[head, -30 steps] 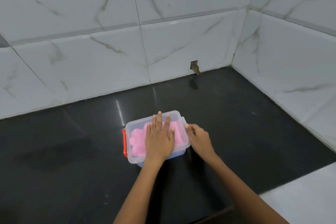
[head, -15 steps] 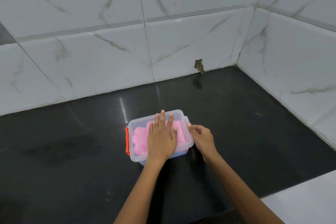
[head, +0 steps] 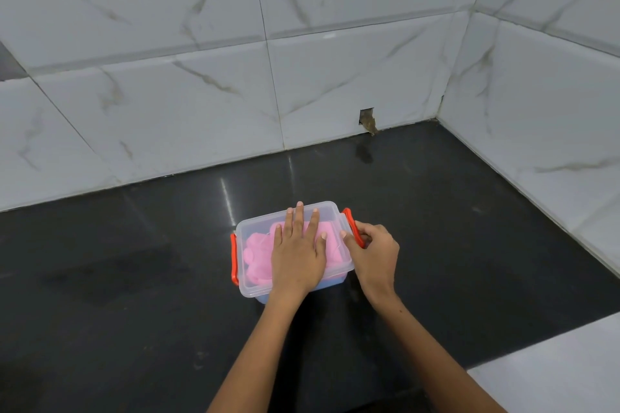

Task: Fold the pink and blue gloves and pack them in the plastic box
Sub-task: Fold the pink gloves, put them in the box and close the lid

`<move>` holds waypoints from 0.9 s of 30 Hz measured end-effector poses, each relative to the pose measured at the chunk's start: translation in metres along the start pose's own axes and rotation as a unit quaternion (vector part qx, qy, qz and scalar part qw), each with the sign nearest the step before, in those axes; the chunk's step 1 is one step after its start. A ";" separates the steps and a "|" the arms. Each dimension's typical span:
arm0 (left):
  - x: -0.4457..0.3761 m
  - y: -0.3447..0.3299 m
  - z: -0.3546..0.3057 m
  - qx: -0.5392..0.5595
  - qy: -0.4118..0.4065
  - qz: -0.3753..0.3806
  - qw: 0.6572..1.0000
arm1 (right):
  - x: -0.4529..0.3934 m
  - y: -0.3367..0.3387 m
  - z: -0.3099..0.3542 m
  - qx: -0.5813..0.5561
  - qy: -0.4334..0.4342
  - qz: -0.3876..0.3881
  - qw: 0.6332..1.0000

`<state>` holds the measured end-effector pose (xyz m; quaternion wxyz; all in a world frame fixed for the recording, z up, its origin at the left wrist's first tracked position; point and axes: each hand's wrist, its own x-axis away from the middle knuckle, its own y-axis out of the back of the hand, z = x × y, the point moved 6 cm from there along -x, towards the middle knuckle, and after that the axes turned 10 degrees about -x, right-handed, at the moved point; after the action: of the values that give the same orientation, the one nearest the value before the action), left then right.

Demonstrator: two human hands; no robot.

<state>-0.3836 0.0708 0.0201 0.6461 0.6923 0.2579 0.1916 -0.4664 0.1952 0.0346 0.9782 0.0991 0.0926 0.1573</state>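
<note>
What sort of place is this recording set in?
Probably a tiled home kitchen or utility corner: glossy black stone countertop, white marble-patterned wall tiles meeting at a corner, and a small cut-out hole at the wall's base.

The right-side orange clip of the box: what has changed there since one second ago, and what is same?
The right hand took hold of the right orange clip, now swung out from the plastic box. The left hand stays flat on the lid; left clip unchanged.

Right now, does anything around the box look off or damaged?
The box looks fine: lid on, pink glove inside, left hand flat on top, right hand at the right red clasp. The oddity is the wall behind: a small square hole cut low in the tile, with brownish debris hanging out.
</note>
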 end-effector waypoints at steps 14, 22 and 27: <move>0.002 0.004 0.000 0.013 -0.001 0.004 1.000 | 0.009 -0.009 0.017 0.186 0.125 0.031 0.974; 0.044 0.034 0.041 0.005 0.062 -0.136 0.989 | 0.029 -0.037 0.006 0.293 0.230 0.184 0.910; 0.067 0.024 0.097 -0.018 0.126 -0.089 0.988 | 0.036 -0.066 0.016 0.271 0.256 0.195 0.907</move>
<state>-0.2700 0.0337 0.0308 0.6353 0.6252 0.3943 0.2235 -0.4098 0.1426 0.0302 0.8063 0.3325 0.3581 0.3335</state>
